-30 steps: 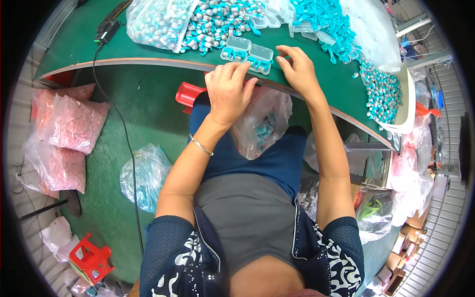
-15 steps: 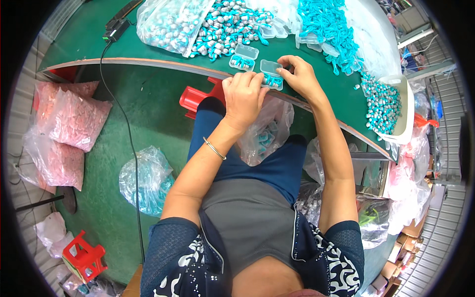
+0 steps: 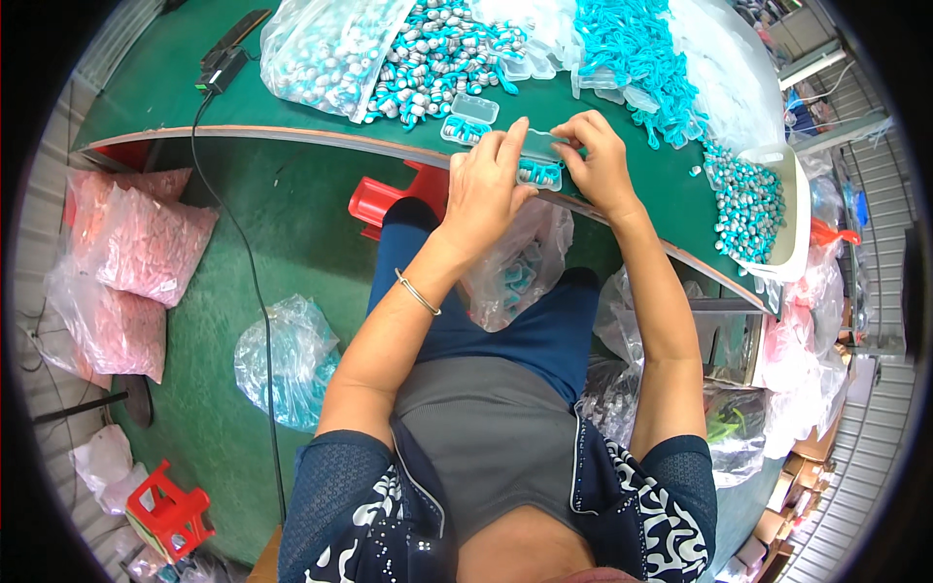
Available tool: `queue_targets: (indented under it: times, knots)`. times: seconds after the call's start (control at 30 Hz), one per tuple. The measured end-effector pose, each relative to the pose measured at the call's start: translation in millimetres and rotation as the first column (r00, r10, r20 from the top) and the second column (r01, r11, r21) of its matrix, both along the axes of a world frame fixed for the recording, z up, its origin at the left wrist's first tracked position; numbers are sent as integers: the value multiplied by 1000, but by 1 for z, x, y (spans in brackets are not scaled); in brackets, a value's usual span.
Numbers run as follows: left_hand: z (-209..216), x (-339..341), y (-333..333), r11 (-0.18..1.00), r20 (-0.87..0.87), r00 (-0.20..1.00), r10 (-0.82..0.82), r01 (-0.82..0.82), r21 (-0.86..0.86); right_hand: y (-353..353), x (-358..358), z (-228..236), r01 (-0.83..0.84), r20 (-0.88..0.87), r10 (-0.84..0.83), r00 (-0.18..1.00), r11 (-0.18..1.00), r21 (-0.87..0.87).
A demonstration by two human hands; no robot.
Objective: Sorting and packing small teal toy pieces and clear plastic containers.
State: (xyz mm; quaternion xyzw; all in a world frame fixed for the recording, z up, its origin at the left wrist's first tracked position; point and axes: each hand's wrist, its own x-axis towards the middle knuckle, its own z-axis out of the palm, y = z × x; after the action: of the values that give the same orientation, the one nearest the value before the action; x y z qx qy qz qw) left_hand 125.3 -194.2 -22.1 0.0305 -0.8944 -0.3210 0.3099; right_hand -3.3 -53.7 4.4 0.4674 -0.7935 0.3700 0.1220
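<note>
- A small clear case (image 3: 540, 186), filled with turquoise and grey pieces, sits open at the near edge of the green table (image 3: 175, 92).
- The left hand (image 3: 483, 185) rests along the case's left side, probably to steady it; its fingers hide the contact, so how firmly it grips cannot be told.
- The right hand (image 3: 595, 160) appears to pinch the right edge of the raised lid (image 3: 541, 146), likely keeping it upright on its hinge.
- A second open case (image 3: 475, 107) stands left of and beyond the case, just past the left hand.
- Beyond the case lie a loose grey-and-turquoise heap (image 3: 437, 63) and, to the right, turquoise cords (image 3: 641, 78).
- Well right of the case, a white tub (image 3: 801, 214) spills more pieces.
- Below the case, a translucent bag (image 3: 525, 277) fills the lap space.
</note>
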Motion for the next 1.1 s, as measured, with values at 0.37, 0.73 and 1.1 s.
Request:
queue_targets:
  times: [0.37,0.73,1.1]
  knots:
    - [7,-9,-11,983,10,983,-181,181,16,27,28,-17,142,74,-131,989,976,-165]
    - [5,-8,-9,985,-2,985,-170,170,-2,27,47,-32,231,-269,-222,937,973,-1]
    - [-2,-4,-7,987,-105,983,-149,142,-72,29,71,-21,447,-665,-183,724,858,251]
